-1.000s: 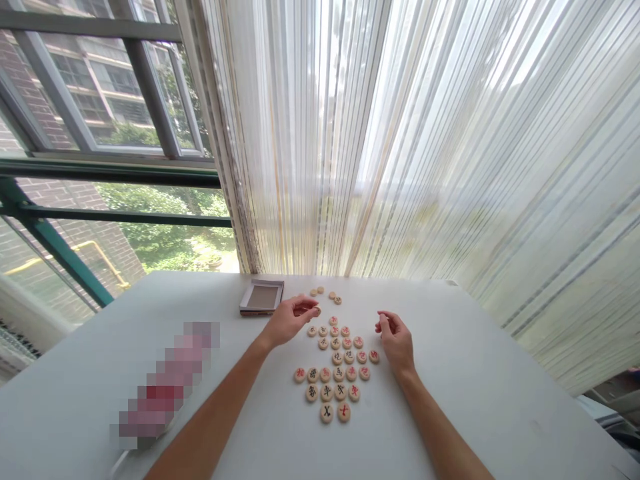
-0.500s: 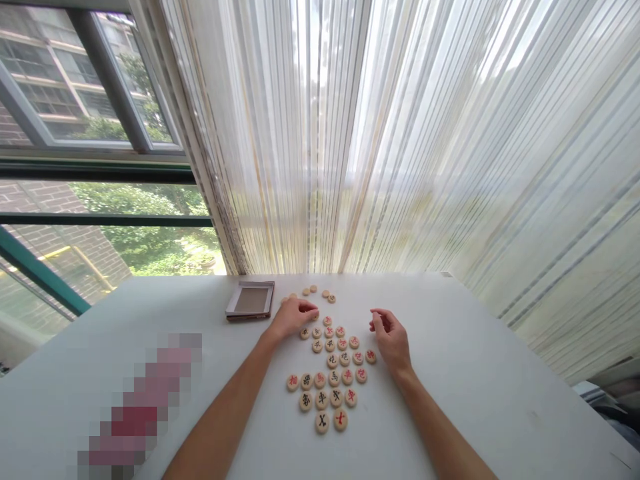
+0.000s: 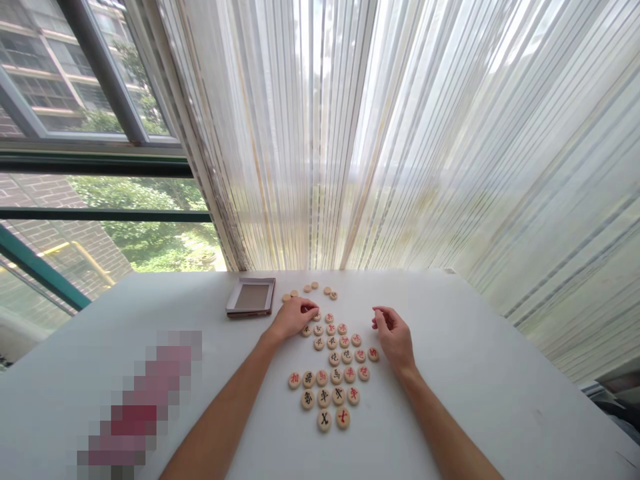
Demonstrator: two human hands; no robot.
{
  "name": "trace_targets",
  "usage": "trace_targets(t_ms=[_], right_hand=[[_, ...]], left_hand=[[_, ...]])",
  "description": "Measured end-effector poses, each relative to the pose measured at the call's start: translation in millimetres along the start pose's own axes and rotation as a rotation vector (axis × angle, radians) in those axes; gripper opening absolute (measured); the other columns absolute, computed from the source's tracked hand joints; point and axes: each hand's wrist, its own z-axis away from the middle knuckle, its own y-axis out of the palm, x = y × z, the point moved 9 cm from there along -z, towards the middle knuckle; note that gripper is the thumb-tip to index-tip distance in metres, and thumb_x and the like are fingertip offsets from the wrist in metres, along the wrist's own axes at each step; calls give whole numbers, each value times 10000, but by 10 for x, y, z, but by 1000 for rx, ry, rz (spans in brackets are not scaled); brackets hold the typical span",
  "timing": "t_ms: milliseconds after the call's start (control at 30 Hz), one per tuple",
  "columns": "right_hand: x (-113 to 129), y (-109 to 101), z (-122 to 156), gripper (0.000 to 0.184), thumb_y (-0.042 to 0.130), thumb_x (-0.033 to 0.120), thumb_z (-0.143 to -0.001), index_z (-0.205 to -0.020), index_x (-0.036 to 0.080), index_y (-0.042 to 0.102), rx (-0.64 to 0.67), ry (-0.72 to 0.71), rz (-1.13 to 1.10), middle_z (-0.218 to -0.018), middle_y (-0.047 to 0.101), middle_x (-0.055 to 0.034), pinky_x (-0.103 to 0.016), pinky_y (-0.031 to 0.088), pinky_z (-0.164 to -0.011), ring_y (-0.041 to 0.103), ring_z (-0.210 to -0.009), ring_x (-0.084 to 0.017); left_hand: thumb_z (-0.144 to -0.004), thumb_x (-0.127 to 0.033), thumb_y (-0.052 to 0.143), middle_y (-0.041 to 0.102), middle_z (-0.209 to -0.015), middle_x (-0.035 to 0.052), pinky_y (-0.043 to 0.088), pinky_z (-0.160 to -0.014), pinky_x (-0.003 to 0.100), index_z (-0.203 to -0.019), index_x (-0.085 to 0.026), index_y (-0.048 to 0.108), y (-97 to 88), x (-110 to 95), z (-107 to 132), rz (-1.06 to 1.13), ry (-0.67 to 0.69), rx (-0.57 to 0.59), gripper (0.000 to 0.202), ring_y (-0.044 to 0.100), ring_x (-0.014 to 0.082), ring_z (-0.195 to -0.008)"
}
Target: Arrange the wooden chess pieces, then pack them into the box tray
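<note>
One round piece [image 3: 317,317], pinched in the grip of the left hand [image 3: 294,317], beside the farthest red-marked piece [image 3: 329,318]
A sideways drag on release could skew the nearby black-marked piece [image 3: 319,329]; whether the curled right hand [image 3: 395,333] is closed, I cannot tell

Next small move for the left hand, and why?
I'd probably loosen the left hand's grip and release the small disc: that disc appears to rest on the table, just left of a red-marked disc and roughly level with it.
</note>
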Motion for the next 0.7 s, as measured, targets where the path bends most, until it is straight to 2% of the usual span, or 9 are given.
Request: trace_targets(t_ms=[267,567,700], right_hand=[[-11,9,13,343,574,486,-872,-988,177,665,7,5,1,-753,672,-44,-295,527,-651,646,-681,-194],[-11,16,12,366,581,507,-864,-990,176,672,11,11,-5,-746,669,-41,-292,526,-633,638,-654,-189],[-2,12,13,375,579,510,-862,-988,169,670,11,12,-7,-749,668,-47,-293,524,-623,632,-647,-190]], left_hand=[[-817,-405,591,767,-903,50,508,-735,273,-918,-202,771,33,-28,16,-28,20,40,289,677,213,-825],[-838,-447,556,758,-887,59,497,-712,275,-949,-193,755,41,-17,13,-38,12,27,342,671,209,-791],[-795,-481,616,747,-872,60,491,-679,273,-980,-188,743,40,-20,10,-37,9,36,369,661,206,-772]])
